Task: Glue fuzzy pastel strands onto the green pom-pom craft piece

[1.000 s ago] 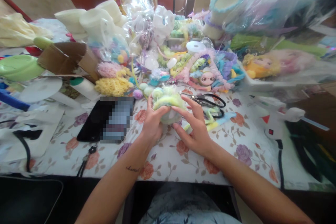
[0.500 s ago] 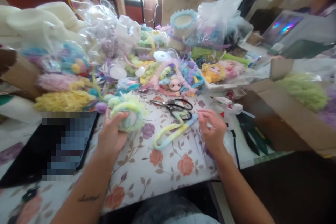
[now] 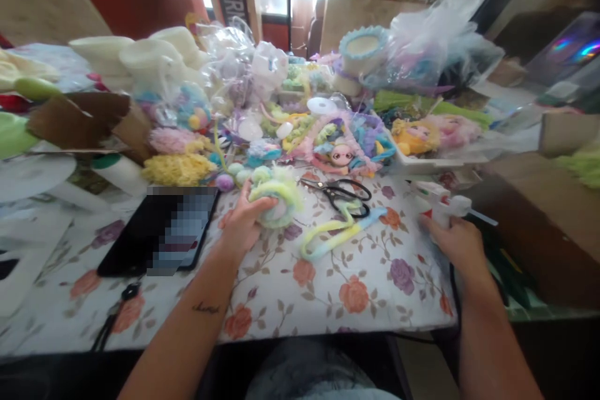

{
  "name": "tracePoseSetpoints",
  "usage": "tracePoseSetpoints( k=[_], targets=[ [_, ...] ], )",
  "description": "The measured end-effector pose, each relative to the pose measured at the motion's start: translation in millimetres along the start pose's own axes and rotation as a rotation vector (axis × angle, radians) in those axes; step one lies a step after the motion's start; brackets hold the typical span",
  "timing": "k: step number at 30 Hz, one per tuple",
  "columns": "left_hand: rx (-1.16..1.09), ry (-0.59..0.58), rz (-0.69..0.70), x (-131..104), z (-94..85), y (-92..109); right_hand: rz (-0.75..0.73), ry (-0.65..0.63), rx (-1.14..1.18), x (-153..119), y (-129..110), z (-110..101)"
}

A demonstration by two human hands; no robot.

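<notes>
My left hand is closed round a fluffy yellow-green ring-shaped piece, thumb across its front. At the right, my right hand is at the handle of a white glue gun, with fingers wrapped round it. Between the hands, a yellow and blue fuzzy strip lies folded on the flowered tablecloth. Black-handled scissors rest just beyond the strip, and one end of the strip overlaps their handles.
A tablet lies left of my left forearm. Behind stand piles of yarn, plastic bags and a tray with doll heads. A cardboard box is at the right, green-handled pliers beside it.
My right hand has left the end of the strip, moved right and closed on the glue gun. The view has turned left, so the scene sits further right.
</notes>
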State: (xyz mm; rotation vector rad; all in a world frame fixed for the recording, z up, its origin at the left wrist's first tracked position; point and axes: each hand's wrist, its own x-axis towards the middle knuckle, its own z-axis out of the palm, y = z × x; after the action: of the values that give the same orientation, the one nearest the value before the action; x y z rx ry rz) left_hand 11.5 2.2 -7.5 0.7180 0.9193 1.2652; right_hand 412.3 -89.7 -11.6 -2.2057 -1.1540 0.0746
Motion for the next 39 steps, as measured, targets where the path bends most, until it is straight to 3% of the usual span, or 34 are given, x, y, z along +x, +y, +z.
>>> tracePoseSetpoints(
  k=[3,5,6,8,10,13,15,23,31,39],
  targets=[
    [-0.013,-0.021,-0.015,1,1.0,6,0.129,-0.014,0.199,-14,-23,1],
    [-0.001,-0.021,-0.014,1,1.8,9,0.127,-0.087,0.318,-35,-42,1],
    [0.006,-0.020,-0.013,1,2.3,10,0.105,-0.156,0.408,-47,-52,3],
    [0.015,-0.013,-0.006,0,3.3,12,0.055,-0.416,0.747,-69,-74,7],
    [0.029,-0.003,-0.001,-2,4.0,13,0.026,-0.643,0.921,-86,-95,15],
    [0.039,-0.006,0.005,-4,4.0,14,-0.024,-0.904,0.993,-98,-120,30],
    [0.037,-0.020,0.017,-4,3.8,14,-0.038,-0.972,1.001,-102,-129,38],
    [0.037,-0.030,-0.001,-7,7.4,9,0.051,-0.871,0.859,-120,-131,42],
    [0.042,-0.022,0.005,-1,3.7,-1,0.141,-0.905,0.884,-120,-145,40],
    [0.029,-0.017,-0.015,-1,2.4,-2,0.152,-0.899,0.881,-120,-142,44]
  ],
)
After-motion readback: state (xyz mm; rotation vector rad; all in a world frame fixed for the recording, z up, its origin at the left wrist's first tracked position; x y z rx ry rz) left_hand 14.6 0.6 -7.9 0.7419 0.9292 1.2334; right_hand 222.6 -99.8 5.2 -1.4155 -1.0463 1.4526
